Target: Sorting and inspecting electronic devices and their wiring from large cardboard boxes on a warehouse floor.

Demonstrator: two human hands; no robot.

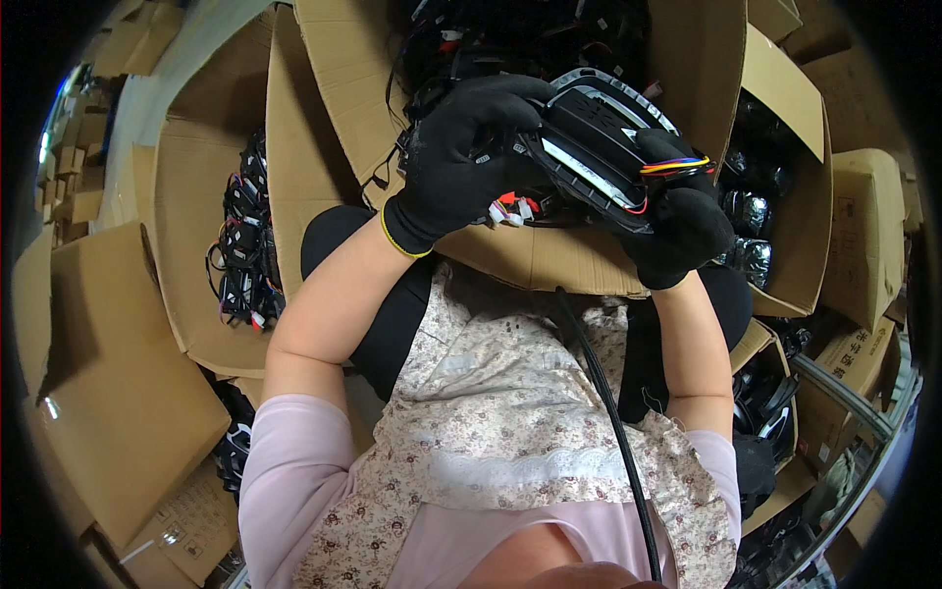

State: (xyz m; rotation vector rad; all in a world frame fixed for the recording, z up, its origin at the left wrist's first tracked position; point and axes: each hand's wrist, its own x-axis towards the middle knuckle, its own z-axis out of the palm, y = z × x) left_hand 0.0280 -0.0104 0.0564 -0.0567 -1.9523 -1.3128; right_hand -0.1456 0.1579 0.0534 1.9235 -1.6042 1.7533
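Both my hands wear black gloves. Between them, above an open cardboard box (549, 260), I hold a black plastic electronic unit with silver trim (592, 135), tilted down to the right. My left hand (466, 152) has its fingers closed on the unit's left end. The right end is gripped by my right hand (687, 224), and a bundle of yellow, red and blue wires (675, 167) lies across its fingers. White and red connectors (512, 209) hang below the unit, beside my left hand.
Dark parts with cables (520, 34) fill the box's far end. Another box of wired parts (245, 236) stands to the left, and one with wrapped black parts (751, 211) to the right. A black cable (613, 412) runs down over my apron. Closed cartons (863, 236) line the right.
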